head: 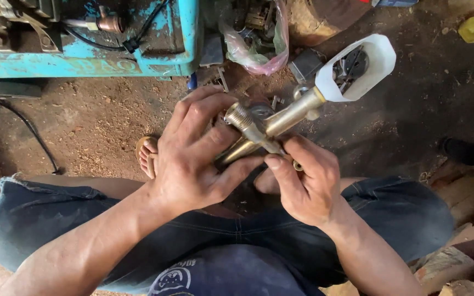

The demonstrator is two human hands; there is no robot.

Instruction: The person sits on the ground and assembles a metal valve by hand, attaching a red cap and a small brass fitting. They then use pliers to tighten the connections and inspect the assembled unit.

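Brass tap (259, 131) held in both hands above the lap, over a dirt floor (94, 115) with sawdust. Left hand (193, 159) wrapped around the lower body of the tap, grip narrow and closed on it, thumb across the front, fingers reaching over the threaded end (239, 115). Right hand (305, 183) just beside the left, grip closed on the small stem (281, 151) of the same tap, thumb and forefinger pinching it. Long spout of the tap pointing up and away from both grips, toward a white cut plastic container (377, 57) with dark metal parts inside; whether spout and container touch, cannot tell. Beyond the left grip, a blue-green machine (83, 55) with worn paint and black cables. Between machine and container, a clear plastic bag (259, 49) with small parts. Under the left grip, bare toes in a sandal (148, 154). Below both grips, dark blue shorts (237, 241).
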